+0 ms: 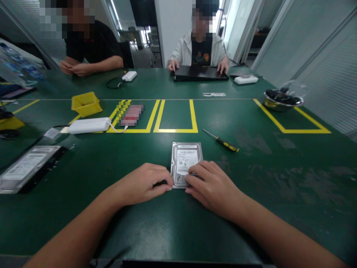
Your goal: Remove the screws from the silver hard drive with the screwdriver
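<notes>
A silver hard drive (186,160) with a white label lies flat on the green table (279,178) right in front of me. My left hand (142,183) rests beside its near left corner, fingers curled and tips pressed against the drive's edge. My right hand (210,186) lies over the near right corner, fingers bent, tips on the drive's top. A small dark object sits between my left fingers; I cannot make it out. A yellow-and-black screwdriver (221,140) lies just right of the drive, apart from both hands.
Another hard drive on a dark bag (26,168) lies at the left. A white power bank (89,125), a yellow bin (85,103) and a metal bowl (283,100) stand farther out. Two people sit across the table, one at a laptop (200,73).
</notes>
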The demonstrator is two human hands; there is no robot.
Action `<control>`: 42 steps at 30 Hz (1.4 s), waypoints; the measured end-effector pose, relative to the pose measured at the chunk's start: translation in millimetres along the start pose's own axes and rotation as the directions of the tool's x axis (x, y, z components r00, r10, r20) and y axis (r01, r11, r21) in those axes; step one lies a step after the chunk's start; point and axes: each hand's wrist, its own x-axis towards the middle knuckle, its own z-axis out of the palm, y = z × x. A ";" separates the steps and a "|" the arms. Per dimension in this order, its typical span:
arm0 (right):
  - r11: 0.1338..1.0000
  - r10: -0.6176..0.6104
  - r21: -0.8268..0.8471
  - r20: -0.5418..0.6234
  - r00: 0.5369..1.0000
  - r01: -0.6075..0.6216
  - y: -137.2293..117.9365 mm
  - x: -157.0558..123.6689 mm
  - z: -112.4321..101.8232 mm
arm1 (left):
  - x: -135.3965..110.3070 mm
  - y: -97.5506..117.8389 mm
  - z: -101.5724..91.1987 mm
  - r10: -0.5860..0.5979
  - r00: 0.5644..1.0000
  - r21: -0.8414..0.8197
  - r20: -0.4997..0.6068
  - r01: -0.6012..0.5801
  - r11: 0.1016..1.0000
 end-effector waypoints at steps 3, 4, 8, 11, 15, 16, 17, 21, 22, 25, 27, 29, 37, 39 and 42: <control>1.000 -0.006 0.004 -0.012 1.000 0.006 0.0 0.3 -0.3 | -0.6 -1.3 0.4 0.014 1.000 -0.005 -0.004 -0.014 1.000; 1.000 -0.007 0.006 -0.013 1.000 0.007 -0.1 0.4 -0.6 | -0.8 -1.9 0.6 0.019 1.000 -0.005 -0.004 -0.019 1.000; 1.000 -0.002 0.006 0.002 1.000 0.002 -0.8 1.0 -1.4 | -0.4 -3.0 1.4 0.036 0.999 -0.008 -0.002 -0.036 0.999; 1.000 0.000 0.000 0.011 1.000 0.000 -1.2 1.3 -1.7 | 0.8 -2.2 1.6 0.039 0.999 -0.018 -0.005 -0.039 0.999; 1.000 -0.002 0.003 0.002 1.000 0.002 -0.8 0.6 -2.0 | 1.0 -1.7 1.3 0.038 0.999 -0.022 -0.012 -0.038 0.999; 1.000 -0.002 0.005 -0.002 1.000 0.002 -0.7 0.3 -2.0 | 0.8 -2.0 1.3 0.037 0.999 -0.024 -0.012 -0.037 0.999; 1.000 -0.003 0.006 -0.005 1.000 0.003 -0.7 0.1 -2.0 | 0.6 -2.5 1.4 0.037 0.999 -0.027 -0.012 -0.037 0.999; 1.000 -0.004 0.006 -0.008 1.000 0.004 -1.1 0.1 -1.6 | 0.2 -5.5 2.5 0.027 0.999 -0.060 -0.019 -0.028 0.998; 1.000 -0.005 0.006 -0.004 1.000 0.005 -1.3 0.3 -1.5 | 0.3 -6.2 3.0 0.020 1.000 -0.071 -0.019 -0.021 0.997; 1.000 -0.001 0.001 0.013 1.000 0.001 -1.4 1.0 -1.4 | 0.7 -8.1 4.9 0.003 1.000 -0.091 -0.021 -0.004 0.996; 1.000 0.002 -0.001 0.026 1.000 -0.002 -1.2 1.2 -1.9 | 0.9 -8.9 6.0 0.002 1.000 -0.092 -0.028 -0.005 0.996; 1.000 0.003 -0.003 0.034 0.999 -0.003 -1.3 1.2 -2.8 | 1.1 -9.4 6.6 0.006 0.999 -0.087 -0.033 -0.008 0.996; 1.000 0.003 -0.015 0.030 1.000 -0.003 -3.0 -0.1 -3.7 | 1.5 -9.1 6.0 0.021 1.000 -0.105 -0.008 -0.022 0.994; 1.000 0.005 -0.019 0.028 1.000 -0.005 -3.0 -0.2 -3.0 | 1.4 -9.4 6.5 0.011 1.000 -0.111 -0.006 -0.011 0.994; 1.000 0.004 -0.020 0.025 1.000 -0.003 -2.6 0.1 -1.7 | 1.5 -10.3 7.3 0.006 1.000 -0.120 -0.004 -0.007 0.993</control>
